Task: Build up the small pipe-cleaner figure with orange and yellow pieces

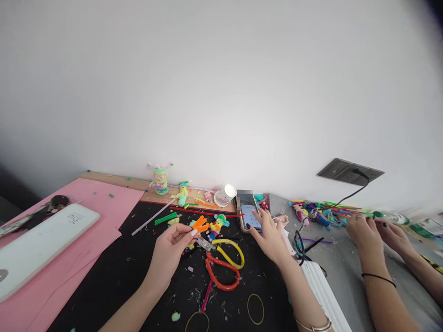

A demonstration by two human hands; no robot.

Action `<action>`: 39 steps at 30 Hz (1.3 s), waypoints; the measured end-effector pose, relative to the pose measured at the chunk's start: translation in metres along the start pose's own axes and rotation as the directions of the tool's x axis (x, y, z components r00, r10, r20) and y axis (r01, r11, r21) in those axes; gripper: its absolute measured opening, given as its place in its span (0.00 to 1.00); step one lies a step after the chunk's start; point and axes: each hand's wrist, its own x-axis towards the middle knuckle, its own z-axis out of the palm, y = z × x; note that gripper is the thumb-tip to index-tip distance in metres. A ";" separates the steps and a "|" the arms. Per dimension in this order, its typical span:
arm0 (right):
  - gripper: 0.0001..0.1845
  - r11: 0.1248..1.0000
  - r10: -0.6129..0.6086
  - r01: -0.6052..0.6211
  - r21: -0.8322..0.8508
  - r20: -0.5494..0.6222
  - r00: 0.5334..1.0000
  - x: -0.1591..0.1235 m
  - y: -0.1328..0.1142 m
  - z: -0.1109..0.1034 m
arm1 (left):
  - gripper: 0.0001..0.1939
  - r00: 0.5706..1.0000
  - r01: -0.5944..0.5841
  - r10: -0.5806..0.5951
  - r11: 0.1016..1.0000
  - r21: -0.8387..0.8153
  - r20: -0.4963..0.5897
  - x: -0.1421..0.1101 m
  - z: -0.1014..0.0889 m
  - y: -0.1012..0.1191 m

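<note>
My left hand [172,247] pinches a small orange pipe-cleaner piece [200,224] above the black mat [114,272]. My right hand [269,235] rests on a phone [249,213] that lies face up, with the fingertips on its lit screen. Beside the orange piece lies a small multicoloured pipe-cleaner figure [218,225]. Scissors with red and yellow handles [223,263] lie on the mat between my two hands.
A pink sheet [86,212] and a white flat case [38,244] lie at the left. Pipe-cleaner figures [159,179] stand by the wall near a tipped paper cup [224,195]. Another person's hands [374,235] work at the right beside several coloured pipe cleaners [328,210]. Two rubber bands [256,309] lie near me.
</note>
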 end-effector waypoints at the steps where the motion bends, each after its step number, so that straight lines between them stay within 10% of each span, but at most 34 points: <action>1: 0.27 1.000 0.003 -0.003 0.009 -0.011 1.000 -0.001 0.001 0.000 | 0.15 1.000 -0.001 0.001 1.000 0.001 -0.002 0.000 0.000 0.000; 16: 0.28 0.993 -0.117 0.115 0.041 0.069 0.991 -0.016 -0.010 0.001 | 0.15 1.000 0.023 -0.023 1.000 -0.021 0.011 0.002 0.002 -0.001; 22: 0.21 0.958 -0.023 0.074 0.277 -0.184 0.983 -0.021 -0.020 -0.007 | 0.14 0.996 0.042 -0.041 0.999 -0.011 0.076 0.000 0.002 -0.001; 31: 0.08 0.731 -0.059 0.052 0.680 -0.013 0.998 -0.034 -0.079 0.009 | 0.11 0.969 0.118 -0.104 0.992 -0.050 0.225 -0.009 0.009 0.008; 39: 0.05 0.260 -0.009 -0.152 0.954 0.160 0.987 -0.040 -0.099 0.037 | 0.10 0.928 0.165 -0.157 0.986 0.006 0.337 -0.015 0.012 0.004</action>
